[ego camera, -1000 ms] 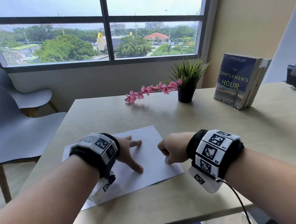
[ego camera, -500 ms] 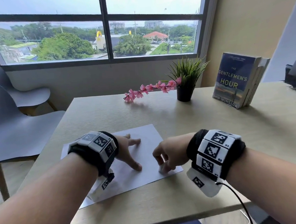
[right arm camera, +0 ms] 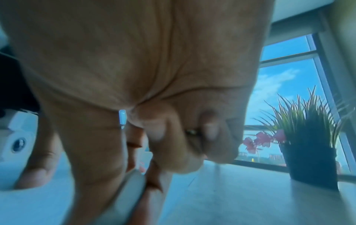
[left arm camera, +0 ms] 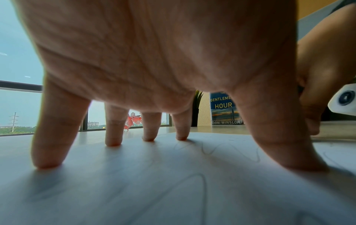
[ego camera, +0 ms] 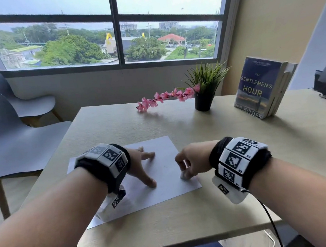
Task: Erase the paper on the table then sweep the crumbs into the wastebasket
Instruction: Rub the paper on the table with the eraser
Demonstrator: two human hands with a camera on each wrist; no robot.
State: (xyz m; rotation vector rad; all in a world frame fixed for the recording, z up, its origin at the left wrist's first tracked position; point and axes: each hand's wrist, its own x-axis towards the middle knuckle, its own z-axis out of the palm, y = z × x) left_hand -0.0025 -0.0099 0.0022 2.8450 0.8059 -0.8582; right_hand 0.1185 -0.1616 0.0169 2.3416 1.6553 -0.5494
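The paper (ego camera: 159, 176) lies flat on the table (ego camera: 232, 156) near your edge, with faint pencil squiggles across it in the left wrist view. Your left hand (ego camera: 140, 166) pins it, fingertips (left arm camera: 113, 141) spread and straight, pressing on the sheet. Your right hand (ego camera: 192, 163) pinches a white eraser (ego camera: 183, 175) between thumb and curled fingers, its end touching the sheet's right part. Beyond stand a potted plant (ego camera: 203, 97), a pink flower sprig (ego camera: 163, 98) and a book (ego camera: 259, 87); 2 grey chairs (ego camera: 9, 139) sit to your left.
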